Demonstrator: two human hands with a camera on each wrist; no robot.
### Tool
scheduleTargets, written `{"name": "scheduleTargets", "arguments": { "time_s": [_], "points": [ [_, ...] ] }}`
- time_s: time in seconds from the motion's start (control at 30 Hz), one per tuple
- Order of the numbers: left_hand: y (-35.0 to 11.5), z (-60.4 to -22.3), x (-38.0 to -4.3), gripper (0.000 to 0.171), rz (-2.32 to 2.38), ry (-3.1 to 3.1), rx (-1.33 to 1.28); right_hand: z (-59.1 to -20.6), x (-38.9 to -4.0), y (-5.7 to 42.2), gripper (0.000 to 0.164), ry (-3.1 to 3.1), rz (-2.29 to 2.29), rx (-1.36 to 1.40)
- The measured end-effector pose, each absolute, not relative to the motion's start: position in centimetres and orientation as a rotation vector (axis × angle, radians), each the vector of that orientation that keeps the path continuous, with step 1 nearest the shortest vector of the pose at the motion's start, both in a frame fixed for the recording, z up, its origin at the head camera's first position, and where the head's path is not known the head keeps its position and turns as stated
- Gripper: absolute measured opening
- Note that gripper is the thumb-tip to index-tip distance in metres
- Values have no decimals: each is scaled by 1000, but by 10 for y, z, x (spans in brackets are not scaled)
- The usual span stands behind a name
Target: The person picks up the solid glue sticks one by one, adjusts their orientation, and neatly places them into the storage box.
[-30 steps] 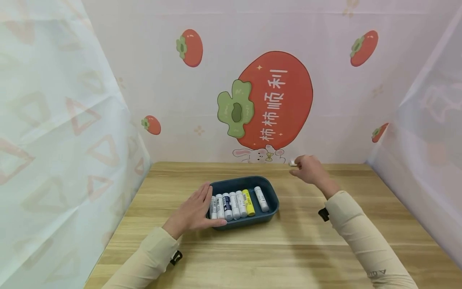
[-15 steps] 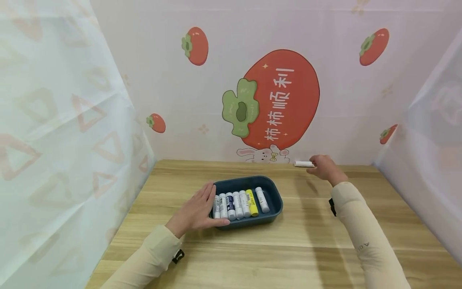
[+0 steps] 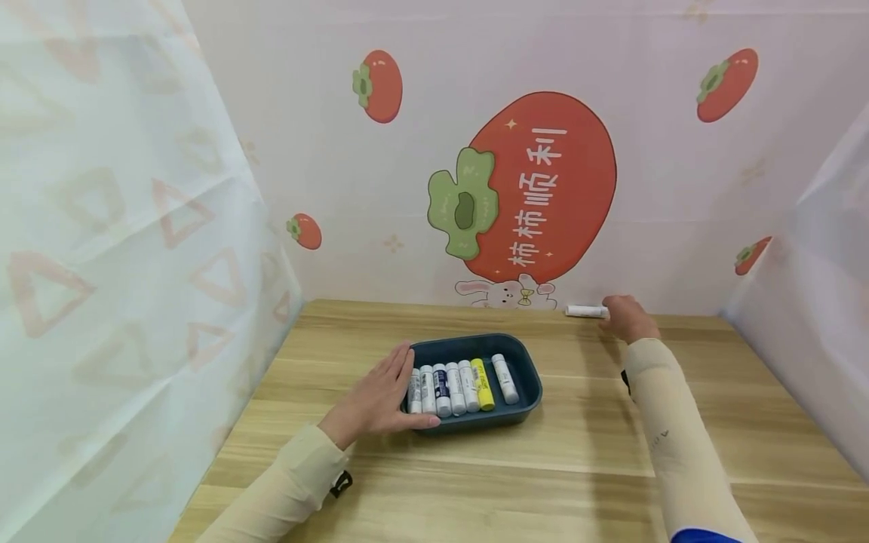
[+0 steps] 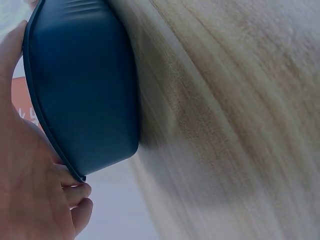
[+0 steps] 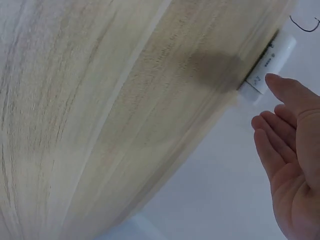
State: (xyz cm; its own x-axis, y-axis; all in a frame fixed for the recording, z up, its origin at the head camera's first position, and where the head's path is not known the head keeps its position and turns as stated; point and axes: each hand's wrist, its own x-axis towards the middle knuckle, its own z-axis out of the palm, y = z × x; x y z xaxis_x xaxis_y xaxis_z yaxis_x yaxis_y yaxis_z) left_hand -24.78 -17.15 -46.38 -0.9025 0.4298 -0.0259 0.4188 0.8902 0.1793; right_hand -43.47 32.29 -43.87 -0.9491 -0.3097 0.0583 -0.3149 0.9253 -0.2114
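Observation:
A dark blue plastic bin (image 3: 475, 431) stands on the table with several glue sticks side by side in it. One of these is yellow (image 3: 483, 385), one has a navy label (image 3: 442, 391), and a white one (image 3: 505, 379) lies apart at the right. My left hand (image 3: 373, 400) holds the bin's left end, thumb along the near rim. Against the back wall lies another white glue stick (image 3: 584, 311). My right hand (image 3: 627, 318) is at its right end; in the right wrist view, the thumb (image 5: 290, 92) overlaps the stick and the other fingers lie apart from it.
The wooden table (image 3: 516, 490) runs back to a white wall sheet (image 3: 665, 188) printed with red persimmons. Another sheet (image 3: 136, 302) hangs along the left side, and one more closes off the right.
My right hand has moved right along the glue stick at the wall, so more of it shows. The stick stays beside the printed rabbit. My left hand keeps its place on the bin.

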Motion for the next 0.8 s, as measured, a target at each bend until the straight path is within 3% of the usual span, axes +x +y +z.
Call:
{"name": "scheduleTargets", "arguments": {
  "time_s": [0.4,0.8],
  "points": [
    [-173,-463,-247,129,269,2986,684,-454,-449,316,7,-3038,299,488],
    [-173,-462,-246,129,273,2983,675,-460,-460,308,10,-3077,224,380]
  ]
}}
